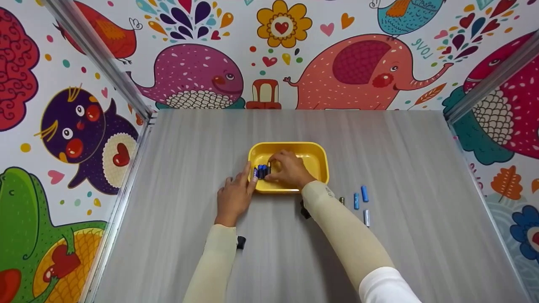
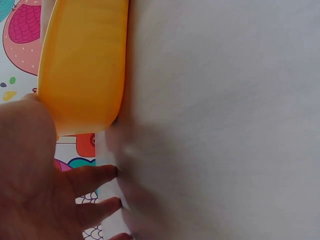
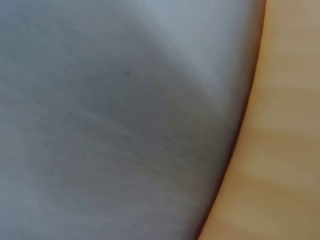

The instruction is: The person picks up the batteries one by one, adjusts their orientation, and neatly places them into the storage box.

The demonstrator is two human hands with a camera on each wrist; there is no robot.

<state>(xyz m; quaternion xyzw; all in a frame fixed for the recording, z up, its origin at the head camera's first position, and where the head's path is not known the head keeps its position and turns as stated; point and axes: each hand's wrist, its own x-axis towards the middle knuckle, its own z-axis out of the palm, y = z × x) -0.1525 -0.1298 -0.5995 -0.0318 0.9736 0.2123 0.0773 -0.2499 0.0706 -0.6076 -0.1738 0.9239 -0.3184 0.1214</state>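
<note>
A yellow tray (image 1: 318, 162) lies in the middle of the table in the head view. At its left end several blue and dark batteries (image 1: 262, 171) are lined up side by side. My right hand (image 1: 289, 168) reaches over the tray and pinches a dark battery at the right end of that row between thumb and fingers. My left hand (image 1: 236, 198) rests against the tray's left front corner, its thumb at the rim near the row. The left wrist view shows this hand's fingers (image 2: 95, 172) spread, with their tips down at the table beside the tray.
To the right of the tray lie several more batteries: two blue (image 1: 364, 193), a silver one (image 1: 366, 218) and a gold-dark one (image 1: 342, 200) partly hidden by the right sleeve (image 1: 345, 235). Metal frame rails (image 1: 122, 202) and picture-covered walls border the grey table (image 1: 189, 139).
</note>
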